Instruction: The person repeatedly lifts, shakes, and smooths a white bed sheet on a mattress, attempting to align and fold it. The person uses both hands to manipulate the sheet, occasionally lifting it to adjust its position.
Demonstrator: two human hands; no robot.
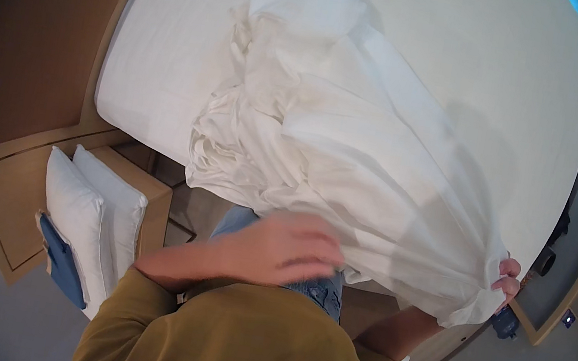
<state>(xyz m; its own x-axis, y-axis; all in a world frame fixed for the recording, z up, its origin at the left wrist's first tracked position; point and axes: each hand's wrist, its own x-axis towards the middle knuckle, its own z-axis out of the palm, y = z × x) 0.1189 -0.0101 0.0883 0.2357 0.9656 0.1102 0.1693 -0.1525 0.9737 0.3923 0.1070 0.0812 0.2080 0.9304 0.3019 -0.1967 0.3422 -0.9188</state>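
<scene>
Plainly, white sheet (356, 138) mostly left of right-hand fingers (510, 267), end within.

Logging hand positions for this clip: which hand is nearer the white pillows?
Left. The left hand is right of the pillows, in front of the shirt; the right hand is much farther right, gripping the white cloth.

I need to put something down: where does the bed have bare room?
On the bed: left of the bunched white cloth toward the brown headboard, and beyond the cloth's upper right. Crowded: the middle and near edge, under cloth the right hand grips.
</scene>
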